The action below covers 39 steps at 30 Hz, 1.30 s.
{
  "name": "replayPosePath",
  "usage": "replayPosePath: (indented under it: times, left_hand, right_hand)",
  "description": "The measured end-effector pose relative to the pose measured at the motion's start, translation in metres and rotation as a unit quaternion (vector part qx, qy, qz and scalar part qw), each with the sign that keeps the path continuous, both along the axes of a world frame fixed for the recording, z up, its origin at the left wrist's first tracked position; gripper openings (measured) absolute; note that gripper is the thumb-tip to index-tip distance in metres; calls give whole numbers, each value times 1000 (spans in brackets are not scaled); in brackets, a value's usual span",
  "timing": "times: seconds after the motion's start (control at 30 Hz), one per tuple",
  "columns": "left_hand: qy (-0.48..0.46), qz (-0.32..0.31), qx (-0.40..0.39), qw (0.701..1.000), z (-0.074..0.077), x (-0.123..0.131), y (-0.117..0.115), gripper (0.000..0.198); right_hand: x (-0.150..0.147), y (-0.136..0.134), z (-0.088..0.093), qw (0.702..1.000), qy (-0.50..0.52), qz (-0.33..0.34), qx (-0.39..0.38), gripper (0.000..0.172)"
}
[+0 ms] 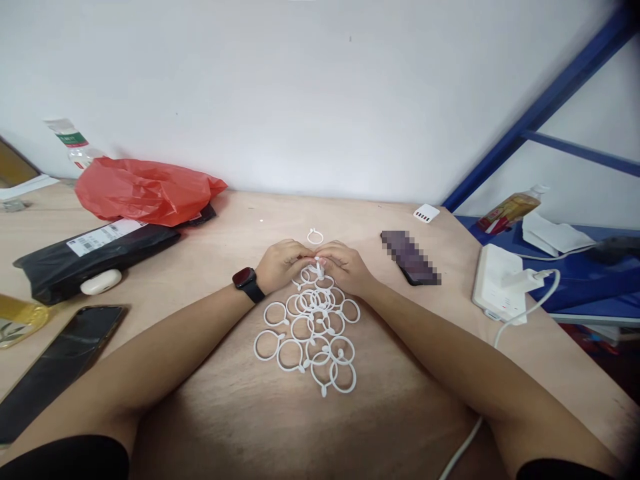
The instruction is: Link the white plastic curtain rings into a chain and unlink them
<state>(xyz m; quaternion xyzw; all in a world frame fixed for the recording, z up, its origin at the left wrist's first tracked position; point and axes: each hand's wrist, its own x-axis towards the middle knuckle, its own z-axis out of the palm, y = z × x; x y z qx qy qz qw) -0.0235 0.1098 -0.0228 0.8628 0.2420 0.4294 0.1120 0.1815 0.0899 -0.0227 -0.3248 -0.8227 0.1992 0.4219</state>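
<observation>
A linked mesh of several white plastic rings (310, 330) lies flat on the wooden table (235, 413) in front of me. My left hand (284, 261), with a black smartwatch on its wrist, and my right hand (344, 265) meet at the far end of the mesh. Both pinch the top white ring (317, 267) between their fingertips. One loose white ring (315, 236) lies just beyond my hands.
A red plastic bag (145, 189), a black parcel (95, 257), a white earbud case (101, 281) and a dark phone (55, 367) sit at the left. A second phone (410, 257), a white power strip (497, 283) with cable and a blue metal frame (540, 107) stand at the right.
</observation>
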Motion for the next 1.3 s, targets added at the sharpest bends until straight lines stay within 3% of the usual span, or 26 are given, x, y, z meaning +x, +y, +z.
replayPosePath:
  times: [0.2,0.37,0.53,0.7,1.07,1.13,1.23,1.3]
  left_hand:
    - [-7,-3,-2,1000,2,1,0,19]
    - [-1,-11,-7,1000,3,1,-1,18]
    - [75,-29,-64,995,-4,3,2,20]
    - [102,-63,-54,991,-3,5,0,20]
    - [28,11,-62,998,4,1,-7,23]
    - [29,8,-67,997,4,1,-6,23]
    - [27,17,-53,998,2,1,-5,23]
    - [24,35,-49,998,0,1,-3,23]
  right_hand:
    - [-1,0,-1,999,3,-29,-12,23]
    - [5,6,-6,995,21,-73,-69,26]
    - [11,20,-15,986,-95,-134,-16,30]
    - [8,23,-18,960,-234,-147,-45,40]
    - [10,23,-15,953,-212,-208,-58,16]
    - [11,23,-14,948,-216,-223,-72,21]
    - [11,22,-10,933,-228,-260,-98,43]
    - [11,21,-8,927,-239,-265,-113,41]
